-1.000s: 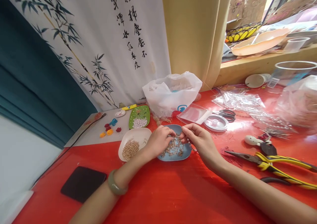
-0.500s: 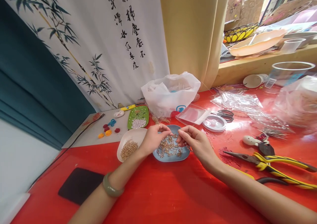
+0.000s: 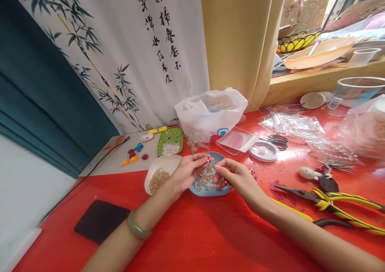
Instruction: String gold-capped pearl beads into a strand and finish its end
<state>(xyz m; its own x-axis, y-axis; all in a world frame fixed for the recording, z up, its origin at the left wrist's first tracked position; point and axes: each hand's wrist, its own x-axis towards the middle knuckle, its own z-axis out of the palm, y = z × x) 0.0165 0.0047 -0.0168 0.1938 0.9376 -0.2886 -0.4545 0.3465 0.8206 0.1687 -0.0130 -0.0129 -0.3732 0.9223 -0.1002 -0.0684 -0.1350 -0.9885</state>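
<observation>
Both my hands are over a blue plate (image 3: 210,192) of loose gold-coloured beads (image 3: 205,179). My left hand (image 3: 190,171), palm turned partly up, pinches at the plate's far side. A tiny pale speck shows at its fingertips, too small to name. Just to the right, my right hand (image 3: 234,175) has thumb and forefinger pressed together. Dark, shiny beads, seemingly a short strand, show beneath its curled fingers. The fingertips of the two hands are close but apart. Left of the plate, partly behind my left forearm, stands a cream dish (image 3: 167,160) with small round gold beads (image 3: 159,180).
A green tray (image 3: 171,136) of white beads sits behind the cream dish. A white plastic bag (image 3: 210,117) stands at the back. On the right lie a spool (image 3: 264,151), scissors (image 3: 278,142) and yellow-handled pliers (image 3: 325,200). A black phone-like slab (image 3: 100,221) lies front left.
My left hand has rolled palm-up, its fingers lifting slightly. The right hand's fingers have curled in and lowered a little. The whole view has shifted slightly.
</observation>
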